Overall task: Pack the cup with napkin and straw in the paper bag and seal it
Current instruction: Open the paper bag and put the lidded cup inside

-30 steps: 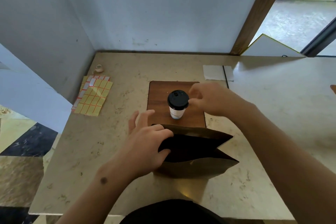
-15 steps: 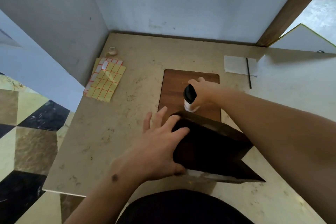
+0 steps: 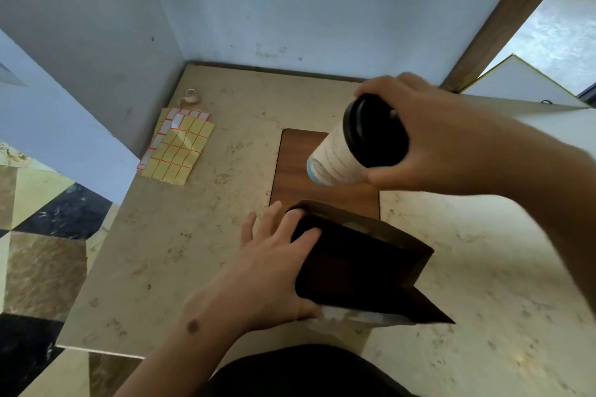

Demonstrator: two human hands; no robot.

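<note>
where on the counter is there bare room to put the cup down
Bare counter lies between the sticker sheets, wooden board and left hand, and right of the paper bag. It is crowded around the bag mouth.

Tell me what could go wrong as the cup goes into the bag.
The right hand holds the cup tilted, by its lid; if the lid pops loose, the cup could drop or spill. The bag is held open only at its left rim by the left hand, so the cup's base may catch the far rim and fold it in.
</note>
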